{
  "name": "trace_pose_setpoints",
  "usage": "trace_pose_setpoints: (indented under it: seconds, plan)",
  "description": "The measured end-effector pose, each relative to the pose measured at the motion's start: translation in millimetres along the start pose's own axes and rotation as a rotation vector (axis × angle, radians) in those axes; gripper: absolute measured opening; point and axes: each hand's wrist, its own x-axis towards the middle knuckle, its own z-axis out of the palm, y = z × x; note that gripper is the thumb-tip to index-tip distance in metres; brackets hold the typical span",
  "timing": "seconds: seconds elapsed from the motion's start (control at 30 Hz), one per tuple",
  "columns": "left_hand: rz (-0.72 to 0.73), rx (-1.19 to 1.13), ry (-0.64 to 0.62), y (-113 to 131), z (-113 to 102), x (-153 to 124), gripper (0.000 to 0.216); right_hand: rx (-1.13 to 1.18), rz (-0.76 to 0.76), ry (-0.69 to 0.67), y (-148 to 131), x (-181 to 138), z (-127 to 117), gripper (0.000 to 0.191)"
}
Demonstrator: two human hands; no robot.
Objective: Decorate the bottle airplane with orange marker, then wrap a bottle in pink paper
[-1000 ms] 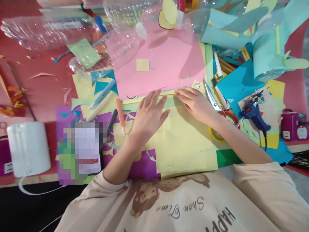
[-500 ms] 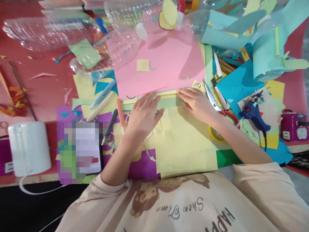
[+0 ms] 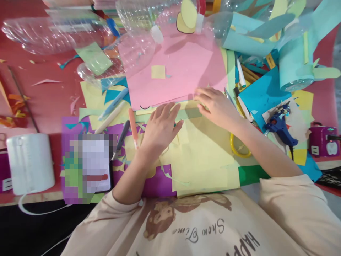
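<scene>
In the head view, your left hand [image 3: 157, 132] lies palm down with its fingers slightly fanned, gripping nothing, its fingertips at a narrow pale yellow paper strip [image 3: 188, 104]. Your right hand [image 3: 220, 108] is loosely curved, fingers and thumb apart, over the strip's other end; you cannot tell whether it touches. The strip runs between your hands along the lower edge of a smooth, matte pink sheet [image 3: 183, 74], with a flat pale green band [image 3: 189, 114] just below it. Nearer you spreads a broad, lightly creased yellow sheet [image 3: 206, 149], roughly rectangular, beside a patch of purple paper [image 3: 158, 183].

On the pink sheet sits a small yellow square [image 3: 158, 72], and a clear, glossy plastic bottle [image 3: 137, 51] overlaps its upper left corner. Next to your left hand lies a slim orange marker [image 3: 133, 122]. Your right forearm partly covers the scissors [image 3: 232, 144], whose rounded yellow handle loop shows below it. Farther right, a hard blue glue gun [image 3: 279, 124] rests on paper on the red counter [image 3: 23, 85].
</scene>
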Motion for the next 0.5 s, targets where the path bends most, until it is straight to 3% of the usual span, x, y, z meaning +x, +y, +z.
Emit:
trace_pose_setpoints:
  seconds: [0.13, 0.5]
  plan:
    - [-0.010, 0.002, -0.008, -0.4, 2.7, 0.0, 0.050, -0.059, 0.041, 0.000, 6.1, 16.0, 8.5, 0.049]
    - [0.007, -0.154, 0.071, -3.9, 3.9, -5.3, 0.049, -0.065, 0.034, -0.018, 8.4, 21.8, 10.0, 0.030]
